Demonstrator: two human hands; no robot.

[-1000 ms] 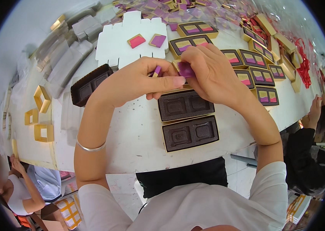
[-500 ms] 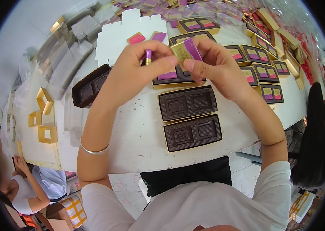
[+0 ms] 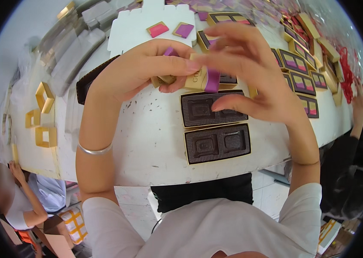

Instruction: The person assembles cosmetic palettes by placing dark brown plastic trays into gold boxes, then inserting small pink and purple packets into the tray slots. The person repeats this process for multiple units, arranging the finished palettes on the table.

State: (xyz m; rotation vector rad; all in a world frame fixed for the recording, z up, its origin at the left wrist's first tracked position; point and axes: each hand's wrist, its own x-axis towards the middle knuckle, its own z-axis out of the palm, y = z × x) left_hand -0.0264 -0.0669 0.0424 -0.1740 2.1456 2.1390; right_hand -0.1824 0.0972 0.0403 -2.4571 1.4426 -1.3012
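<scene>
My left hand (image 3: 149, 64) pinches a flat gold-and-purple packet (image 3: 196, 81) between thumb and fingers. A second gold-and-purple packet (image 3: 170, 52) shows partly inside the same hand. My right hand (image 3: 254, 79) is open just to the right, fingers spread and slightly blurred, with nothing seen in it. Below the hands lie two gold-edged boxes with brown two-hollow trays, a nearer box (image 3: 218, 144) and a farther box (image 3: 194, 108), their hollows bare. Another box (image 3: 228, 79) behind the held packet is mostly hidden. A pink packet (image 3: 158, 29) and a purple packet (image 3: 184, 30) lie on white card (image 3: 143, 36).
Filled boxes (image 3: 295, 60) stand grouped at the right, before a heap of packets. A stack of brown trays (image 3: 89, 81) sits left of my left arm, near clear plastic pieces (image 3: 70, 56) and gold sleeves (image 3: 46, 136). Other people sit at both sides.
My right hand has let go of the gold-and-purple packet and opened. The packet stays in my left hand, lower and turned. The view has shifted slightly.
</scene>
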